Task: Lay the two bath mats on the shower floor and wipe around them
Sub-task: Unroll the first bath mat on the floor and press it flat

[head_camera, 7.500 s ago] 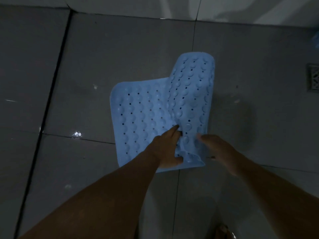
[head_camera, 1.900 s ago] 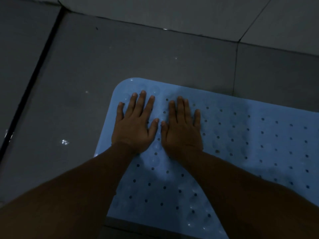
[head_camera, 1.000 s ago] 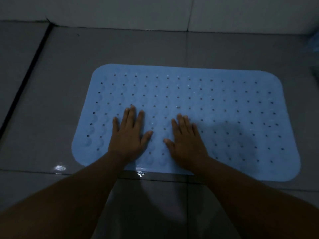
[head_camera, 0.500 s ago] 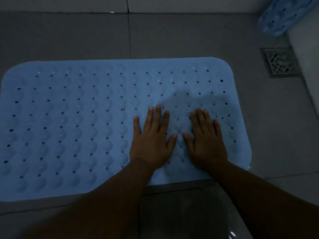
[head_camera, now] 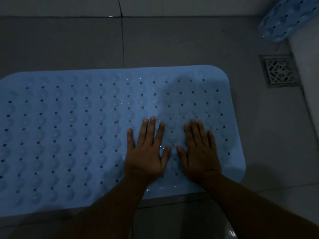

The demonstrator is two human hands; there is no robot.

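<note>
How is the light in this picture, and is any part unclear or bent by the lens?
Head view: dim and bluish overall; the forearms are nearly black, while both flat hands, left hand and right hand, stay readable on the blue bath mat. Small wet glints show near the mat's front edge. The second mat at top right is soft, and the floor drain looks skewed by the wide angle.

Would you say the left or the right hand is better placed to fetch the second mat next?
Probably the right hand. Both hands lie flat on the laid mat, but the second mat sits at the far right corner beyond the drain, nearer it than the left hand.
</note>
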